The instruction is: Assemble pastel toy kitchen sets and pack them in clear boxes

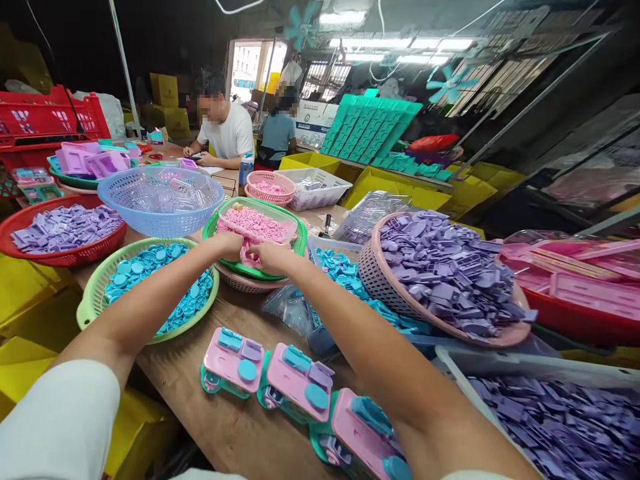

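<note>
Both arms stretch forward to a green basket [302,235] that holds a shallow tray of small pink plastic parts [257,223]. My left hand [231,245] is at the near edge of the tray, its fingers curled down and mostly hidden. Beside it, my right hand [273,259] has its fingers bent together over pink pieces. Whatever either hand grips is too small or covered to make out. Closer to me stand three toy vehicles in a row: a left one [235,360], a middle one [300,381] and a right one [363,433], with pink tops carrying blue and purple parts.
Left of the hands are a pale green basket [86,308] of blue discs, a red basket [63,257] of purple parts and a blue basket [160,220] of clear parts. Rightward, a tilted pink basket [367,267] holds purple parts. A person [233,130] sits across the table.
</note>
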Demonstrator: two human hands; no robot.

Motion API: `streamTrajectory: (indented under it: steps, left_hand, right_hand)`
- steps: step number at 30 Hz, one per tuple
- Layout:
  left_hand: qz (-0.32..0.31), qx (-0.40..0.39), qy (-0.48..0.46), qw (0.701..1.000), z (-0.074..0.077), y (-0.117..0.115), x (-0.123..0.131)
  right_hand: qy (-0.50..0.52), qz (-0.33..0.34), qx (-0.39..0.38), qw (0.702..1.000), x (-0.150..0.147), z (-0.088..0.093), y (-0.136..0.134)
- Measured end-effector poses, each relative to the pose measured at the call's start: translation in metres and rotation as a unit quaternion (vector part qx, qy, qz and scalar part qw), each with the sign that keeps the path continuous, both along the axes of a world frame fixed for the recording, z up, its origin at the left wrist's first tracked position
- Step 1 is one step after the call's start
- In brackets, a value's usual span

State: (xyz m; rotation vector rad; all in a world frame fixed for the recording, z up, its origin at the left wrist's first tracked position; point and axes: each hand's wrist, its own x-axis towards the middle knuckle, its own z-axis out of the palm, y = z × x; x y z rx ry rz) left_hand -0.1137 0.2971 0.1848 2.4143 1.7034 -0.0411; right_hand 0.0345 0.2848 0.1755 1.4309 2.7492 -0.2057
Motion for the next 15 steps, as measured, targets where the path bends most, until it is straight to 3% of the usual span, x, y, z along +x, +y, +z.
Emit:
streamTrajectory:
  steps: [5,9,13,15]
  left_hand:
    - [0.017,-0.056,-0.065,0.996,-0.008,0.017,-0.007]
    - [0.054,-0.078,-0.179,0.979,-0.010,0.020,-0.025]
    - [0.124,-0.089,-0.352,0.924,-0.015,0.018,-0.032]
    - [0.155,-0.107,-0.444,0.876,-0.015,0.013,-0.028]
  right_hand:
    - [0.071,-0.042,0.005,0.997,0.003,-0.017,0.019]
    - [0.171,-0.082,0.008,0.982,0.014,-0.021,0.017]
    - [0.286,-0.105,-0.019,0.952,0.019,-0.020,0.012]
    - [0.380,-0.128,-0.076,0.913,0.020,-0.015,0.010]
